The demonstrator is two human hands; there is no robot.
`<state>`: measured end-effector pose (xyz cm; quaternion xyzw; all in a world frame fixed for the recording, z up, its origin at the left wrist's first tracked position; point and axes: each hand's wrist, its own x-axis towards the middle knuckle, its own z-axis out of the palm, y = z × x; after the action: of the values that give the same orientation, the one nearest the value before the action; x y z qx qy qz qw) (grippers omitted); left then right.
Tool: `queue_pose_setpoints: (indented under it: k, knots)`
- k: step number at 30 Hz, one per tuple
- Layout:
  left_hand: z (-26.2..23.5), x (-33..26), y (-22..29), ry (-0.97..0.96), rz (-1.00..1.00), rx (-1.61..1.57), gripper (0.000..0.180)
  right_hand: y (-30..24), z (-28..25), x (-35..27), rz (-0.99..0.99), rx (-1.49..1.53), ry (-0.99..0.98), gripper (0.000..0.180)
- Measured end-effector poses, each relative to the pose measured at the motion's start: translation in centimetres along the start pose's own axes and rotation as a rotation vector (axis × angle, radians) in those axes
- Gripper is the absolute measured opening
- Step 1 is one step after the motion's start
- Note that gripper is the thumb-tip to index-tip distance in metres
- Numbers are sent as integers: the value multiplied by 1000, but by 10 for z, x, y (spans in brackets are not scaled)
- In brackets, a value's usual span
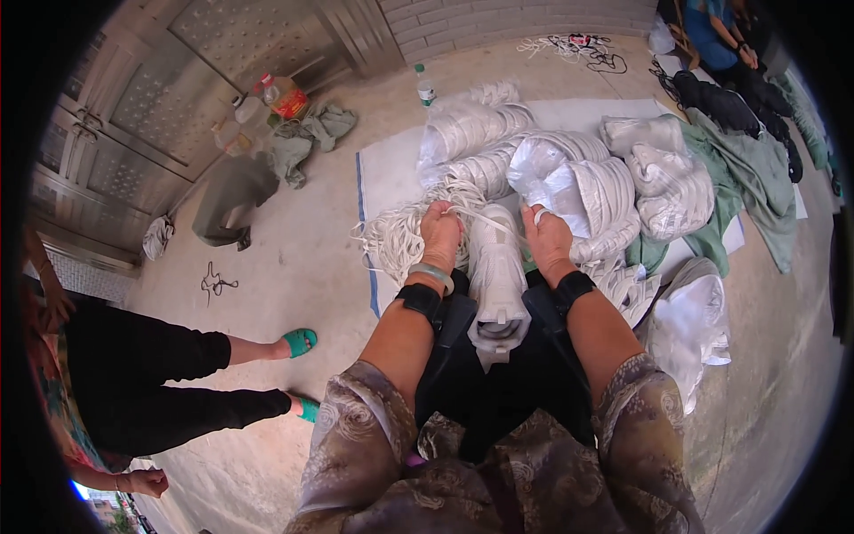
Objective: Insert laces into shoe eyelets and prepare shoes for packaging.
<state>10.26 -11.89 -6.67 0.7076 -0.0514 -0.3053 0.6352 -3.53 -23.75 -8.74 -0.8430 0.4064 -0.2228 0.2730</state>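
A white shoe upper stands between my knees, its rounded end toward me. Over its far end runs a white shoelace, drawn between my two hands. My left hand is closed round the lace on the left, beside a loose heap of white laces. On the other side my right hand pinches the lace, fingers bent, close to the nested white uppers. How the lace passes through the upper is too small to tell.
Beyond my hands, stacks of white uppers in clear plastic lie on a white sheet. Green cloth lies right. A person in black trousers stands left; another person sits far right. Bottles stand by the metal door.
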Motion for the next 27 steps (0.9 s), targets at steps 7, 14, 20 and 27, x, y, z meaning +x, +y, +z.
queue_pose_setpoints:
  k: [7,14,20,27]
  knots:
    - [5,14,-11,-177,83,361,12,1,-3,-1,-141,83,-173,31]
    - [3,6,-3,-135,43,178,14,-26,-49,-22,361,1279,-611,21]
    - [4,-47,36,-361,84,0,15,-48,-77,-45,209,1119,-847,22]
    - [-55,-100,32,-795,175,581,21,-35,-125,-83,118,999,-1192,35]
